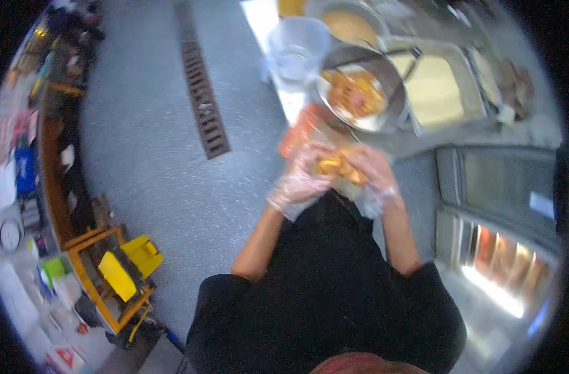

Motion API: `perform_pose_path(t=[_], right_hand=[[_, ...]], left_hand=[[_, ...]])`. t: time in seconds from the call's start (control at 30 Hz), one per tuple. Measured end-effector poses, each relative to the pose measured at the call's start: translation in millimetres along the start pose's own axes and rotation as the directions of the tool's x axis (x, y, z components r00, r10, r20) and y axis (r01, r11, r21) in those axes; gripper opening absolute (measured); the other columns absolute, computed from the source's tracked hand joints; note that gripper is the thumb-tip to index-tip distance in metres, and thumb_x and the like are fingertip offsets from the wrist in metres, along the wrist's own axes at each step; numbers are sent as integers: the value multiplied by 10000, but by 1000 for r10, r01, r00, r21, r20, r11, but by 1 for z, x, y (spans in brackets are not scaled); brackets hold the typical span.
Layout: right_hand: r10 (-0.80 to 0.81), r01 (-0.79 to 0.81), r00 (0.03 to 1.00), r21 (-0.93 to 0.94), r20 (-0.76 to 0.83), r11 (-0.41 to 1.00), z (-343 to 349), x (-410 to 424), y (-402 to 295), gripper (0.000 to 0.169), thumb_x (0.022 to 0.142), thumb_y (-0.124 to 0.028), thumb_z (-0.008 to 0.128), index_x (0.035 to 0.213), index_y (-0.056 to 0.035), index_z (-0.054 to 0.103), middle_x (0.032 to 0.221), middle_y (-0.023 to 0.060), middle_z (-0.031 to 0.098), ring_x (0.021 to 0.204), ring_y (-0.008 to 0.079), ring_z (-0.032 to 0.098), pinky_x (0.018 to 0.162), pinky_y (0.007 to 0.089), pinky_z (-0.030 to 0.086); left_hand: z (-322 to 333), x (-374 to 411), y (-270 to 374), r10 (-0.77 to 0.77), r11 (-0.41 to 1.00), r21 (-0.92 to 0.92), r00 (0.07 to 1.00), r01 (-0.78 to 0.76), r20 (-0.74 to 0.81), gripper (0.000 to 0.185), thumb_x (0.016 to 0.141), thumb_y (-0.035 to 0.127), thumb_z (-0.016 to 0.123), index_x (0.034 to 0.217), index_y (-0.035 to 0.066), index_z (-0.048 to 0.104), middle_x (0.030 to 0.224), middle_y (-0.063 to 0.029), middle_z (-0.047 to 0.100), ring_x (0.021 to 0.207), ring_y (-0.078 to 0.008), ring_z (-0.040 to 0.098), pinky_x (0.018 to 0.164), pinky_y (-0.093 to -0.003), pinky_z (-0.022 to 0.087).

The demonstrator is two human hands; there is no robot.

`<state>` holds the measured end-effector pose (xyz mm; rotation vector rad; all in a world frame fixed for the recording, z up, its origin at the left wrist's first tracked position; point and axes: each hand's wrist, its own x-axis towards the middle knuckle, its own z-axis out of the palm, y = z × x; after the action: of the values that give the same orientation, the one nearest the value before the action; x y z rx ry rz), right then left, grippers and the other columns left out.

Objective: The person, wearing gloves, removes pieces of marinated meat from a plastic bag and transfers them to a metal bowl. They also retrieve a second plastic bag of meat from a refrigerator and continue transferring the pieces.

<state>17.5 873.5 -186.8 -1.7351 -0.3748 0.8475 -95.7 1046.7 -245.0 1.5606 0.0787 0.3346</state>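
My left hand (305,175) and my right hand (375,170) both wear clear plastic gloves. Between them, in front of my black shirt, they hold orange-brown pieces of food (338,167), blurred so that the exact kind is unclear. Just beyond, a metal bowl (395,84) contains similar food pieces (356,93) on something white. A flat orange thing (299,131), perhaps a board, lies at the counter's edge beside my left hand.
Behind the bowl stand a clear plastic container (296,49) and a pot of beige liquid (352,28). A tray of pale yellow mixture (434,89) sits right. A drain grate (202,98) crosses the floor; a yellow mop bucket (130,266) is at left, a glass-fronted cabinet (508,187) at right.
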Motion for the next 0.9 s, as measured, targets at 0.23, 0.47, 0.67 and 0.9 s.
perform_pose_path(t=[0.23, 0.47, 0.67, 0.9], right_hand=[[0, -133, 980, 653, 199, 746, 6, -21, -11, 662, 827, -80, 735, 1406, 7, 426, 1317, 140, 573, 1110, 180, 614, 898, 305, 526], [73, -47, 997, 474, -37, 879, 15, -24, -27, 512, 846, -79, 747, 1306, 13, 540, 1126, 82, 677, 976, 157, 664, 860, 297, 539], [-87, 82, 989, -46, -124, 996, 14, -27, -45, 261, 869, -204, 776, 1005, -11, 666, 851, 16, 658, 772, 85, 595, 668, 269, 498], [71, -64, 995, -94, 76, 994, 4, -33, -43, 279, 890, -186, 753, 1073, 11, 676, 931, 44, 704, 840, 97, 639, 723, 269, 538]], left_hand=[[-3, -1, 34, -525, 621, -682, 851, 386, 3, 424, 795, -48, 702, 1199, -59, 575, 1131, -154, 678, 927, -243, 696, 908, -357, 557], [-16, 0, 22, -433, 489, -794, 891, 362, 140, 448, 814, -42, 625, 1249, -33, 516, 1178, -136, 625, 1093, -265, 636, 989, -395, 518], [-3, -5, 33, -202, 895, -406, 979, 185, 0, 462, 827, 42, 740, 1240, 24, 534, 1188, -92, 620, 1047, -213, 639, 965, -363, 523], [3, -24, 24, -246, 732, -617, 957, 288, 155, 311, 852, 66, 764, 1129, 30, 626, 1102, -71, 669, 1028, -157, 640, 906, -306, 539]])
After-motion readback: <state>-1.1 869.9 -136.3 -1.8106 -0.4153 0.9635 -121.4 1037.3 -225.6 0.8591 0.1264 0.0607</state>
